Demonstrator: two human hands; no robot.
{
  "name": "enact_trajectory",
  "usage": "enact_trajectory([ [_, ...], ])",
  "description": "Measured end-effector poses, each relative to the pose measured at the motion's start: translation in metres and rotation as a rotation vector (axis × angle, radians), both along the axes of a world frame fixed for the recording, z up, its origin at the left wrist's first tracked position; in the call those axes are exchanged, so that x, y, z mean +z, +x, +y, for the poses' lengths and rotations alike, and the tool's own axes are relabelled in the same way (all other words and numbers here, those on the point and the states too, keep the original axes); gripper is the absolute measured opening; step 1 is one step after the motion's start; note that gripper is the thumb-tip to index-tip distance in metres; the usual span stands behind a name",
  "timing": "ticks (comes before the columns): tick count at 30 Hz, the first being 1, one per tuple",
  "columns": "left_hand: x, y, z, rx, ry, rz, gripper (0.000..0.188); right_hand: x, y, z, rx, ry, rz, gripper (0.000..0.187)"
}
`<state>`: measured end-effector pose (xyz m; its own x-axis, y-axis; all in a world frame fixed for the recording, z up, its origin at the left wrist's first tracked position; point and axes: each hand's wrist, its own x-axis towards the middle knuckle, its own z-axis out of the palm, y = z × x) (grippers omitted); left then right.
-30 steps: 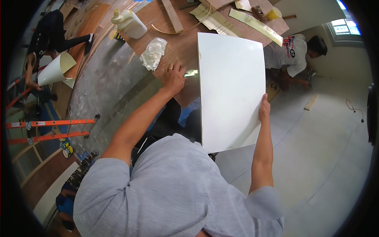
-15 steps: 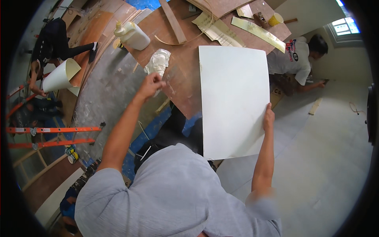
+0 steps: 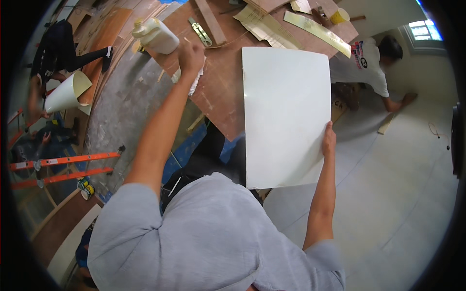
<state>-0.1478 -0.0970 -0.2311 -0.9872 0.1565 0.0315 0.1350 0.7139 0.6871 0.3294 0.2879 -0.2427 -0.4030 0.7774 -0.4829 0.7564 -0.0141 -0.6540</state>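
Note:
My right hand (image 3: 329, 139) grips the right edge of a white sheet (image 3: 287, 116), large and rectangular, which stands in front of me and overlaps the worktable's near side. My left hand (image 3: 191, 57) reaches over the brown worktable (image 3: 221, 94), above a crumpled white cloth (image 3: 195, 83) that it partly covers. Motion blurs its fingers, so I cannot make out whether they hold anything. Just beyond it lies a utility knife (image 3: 200, 31) with a green-and-silver body. A white plastic bottle (image 3: 158, 36) with a yellowish cap stands left of that hand.
Wood strips (image 3: 210, 22), papery offcuts (image 3: 267, 30) and a yellow cup (image 3: 339, 16) lie across the table's far side. One person (image 3: 364, 65) leans to the floor at right; another (image 3: 53, 58) holds a rolled white sheet (image 3: 68, 92) at left, near an orange ladder (image 3: 68, 160).
My left hand has moved forward over the cloth. The utility knife now shows on the table where none was visible. My right hand keeps hold of the white sheet.

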Motion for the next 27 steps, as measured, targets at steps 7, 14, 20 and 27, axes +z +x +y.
enact_trajectory([
  [7, 0.004, 0.292, -0.026, -0.370, -0.063, -0.840, 0.054, -0.008, -0.004, 0.005, -0.044, 0.004, -0.063, 0.096],
  [14, 0.002, 0.343, -0.002, -0.107, 0.361, -1.060, 0.047, -0.008, 0.003, 0.007, -0.016, 0.059, -0.032, 0.094],
  [20, 0.086, 0.319, -0.003, -0.229, 0.243, -0.796, 0.037, -0.013, -0.006, -0.011, -0.078, -0.057, 0.066, 0.087],
  [27, 0.168, 0.273, 0.031, -0.459, 0.561, -0.429, 0.036, -0.006, -0.082, -0.018, -0.275, -0.441, 0.450, 0.081],
])
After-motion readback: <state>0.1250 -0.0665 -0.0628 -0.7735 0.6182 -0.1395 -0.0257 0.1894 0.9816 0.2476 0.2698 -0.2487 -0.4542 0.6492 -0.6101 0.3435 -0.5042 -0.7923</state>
